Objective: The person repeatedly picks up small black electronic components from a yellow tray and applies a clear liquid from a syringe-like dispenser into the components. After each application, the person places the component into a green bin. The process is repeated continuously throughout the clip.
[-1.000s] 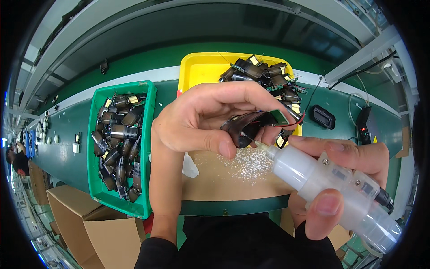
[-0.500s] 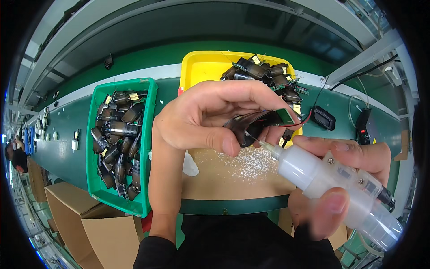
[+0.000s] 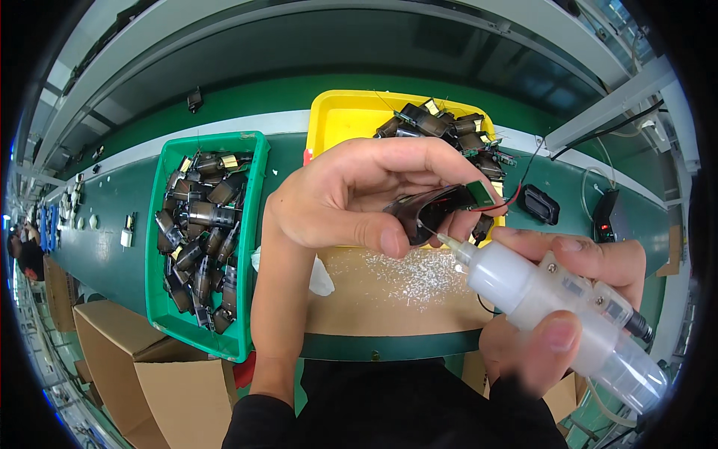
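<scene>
My left hand (image 3: 329, 202) is curled round a dark, see-through plastic housing (image 3: 419, 212), its thumb along the near side. A small green circuit board (image 3: 479, 195) with a red wire stands out from the housing's right end, close to my fingertips. In my right hand (image 3: 602, 258) is a fat white dispensing syringe (image 3: 535, 292), gripped between thumb and fingers and tilted up to the left. Its thin needle (image 3: 443, 238) reaches the housing's near edge; whether it touches cannot be made out.
A green bin (image 3: 258, 194) full of similar dark housings stands on the left, and a yellow bin (image 3: 333, 123) with more stands behind my hands. White crumbs (image 3: 419, 280) litter a brown board (image 3: 359, 314). A black device (image 3: 607, 213) and cables lie at the right.
The housing has turned slightly in my left hand, so its opening shows less. The syringe stays almost where it was, its needle still by the housing. The whole view has shifted a little.
</scene>
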Motion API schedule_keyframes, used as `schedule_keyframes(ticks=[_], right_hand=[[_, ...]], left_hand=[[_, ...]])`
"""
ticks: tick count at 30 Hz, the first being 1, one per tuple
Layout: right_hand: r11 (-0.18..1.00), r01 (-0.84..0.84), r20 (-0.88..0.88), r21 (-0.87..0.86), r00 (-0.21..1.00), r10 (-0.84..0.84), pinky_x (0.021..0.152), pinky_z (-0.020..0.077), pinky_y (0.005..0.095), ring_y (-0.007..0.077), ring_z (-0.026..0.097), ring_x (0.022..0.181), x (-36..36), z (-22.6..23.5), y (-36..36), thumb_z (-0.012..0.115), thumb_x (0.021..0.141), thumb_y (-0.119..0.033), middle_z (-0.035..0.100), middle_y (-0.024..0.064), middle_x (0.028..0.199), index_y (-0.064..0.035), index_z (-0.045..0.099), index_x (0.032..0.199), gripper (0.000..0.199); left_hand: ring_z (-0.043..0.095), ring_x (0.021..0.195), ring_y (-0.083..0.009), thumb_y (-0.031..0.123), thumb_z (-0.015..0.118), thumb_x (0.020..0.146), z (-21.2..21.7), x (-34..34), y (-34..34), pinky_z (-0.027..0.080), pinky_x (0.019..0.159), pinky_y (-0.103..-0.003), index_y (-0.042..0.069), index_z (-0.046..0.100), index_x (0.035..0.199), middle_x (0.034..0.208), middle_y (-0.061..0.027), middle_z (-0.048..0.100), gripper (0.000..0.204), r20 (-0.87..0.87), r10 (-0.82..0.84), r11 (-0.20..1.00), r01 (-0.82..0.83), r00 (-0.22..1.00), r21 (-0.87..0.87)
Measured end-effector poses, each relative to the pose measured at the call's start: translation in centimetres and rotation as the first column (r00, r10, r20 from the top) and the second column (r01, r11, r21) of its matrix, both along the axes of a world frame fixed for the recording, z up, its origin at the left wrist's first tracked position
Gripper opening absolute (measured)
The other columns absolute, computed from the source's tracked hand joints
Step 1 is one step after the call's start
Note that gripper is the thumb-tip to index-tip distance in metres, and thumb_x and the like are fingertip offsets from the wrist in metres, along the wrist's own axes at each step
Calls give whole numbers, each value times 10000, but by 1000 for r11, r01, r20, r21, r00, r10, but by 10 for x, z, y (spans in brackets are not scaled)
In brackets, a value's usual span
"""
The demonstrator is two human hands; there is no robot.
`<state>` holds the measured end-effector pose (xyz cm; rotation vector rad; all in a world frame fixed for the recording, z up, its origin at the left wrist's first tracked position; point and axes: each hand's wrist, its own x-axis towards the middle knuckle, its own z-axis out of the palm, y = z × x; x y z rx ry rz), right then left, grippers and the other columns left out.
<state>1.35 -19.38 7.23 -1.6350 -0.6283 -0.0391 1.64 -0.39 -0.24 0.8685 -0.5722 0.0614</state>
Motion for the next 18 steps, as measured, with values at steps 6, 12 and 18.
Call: schedule_keyframes(ticks=[6,12,18], right_hand=[[989,-16,24,144,1000,13,692,516,336,259,608,698,19,-11,-29,588,751,-298,587,265,851,3,415,991,421],[984,105,105,144,987,-120,679,526,360,292,604,689,10,11,-21,499,789,-271,577,283,903,3,449,1059,388],[989,146,-6,27,989,-146,665,523,378,316,602,710,13,27,-40,456,807,-307,573,284,908,-4,453,1094,417]], left_hand=[[555,863,-211,333,631,788,6,-15,26,469,676,-307,-41,427,1187,1068,-201,530,583,-24,197,944,-183,980,275],[510,903,-140,77,574,797,43,-87,65,414,798,-262,12,501,1162,1009,-87,553,377,200,823,41,-407,531,912],[528,949,-182,141,591,799,23,-119,74,401,830,-288,41,520,1152,1057,-104,569,373,469,871,-439,-196,147,877]])
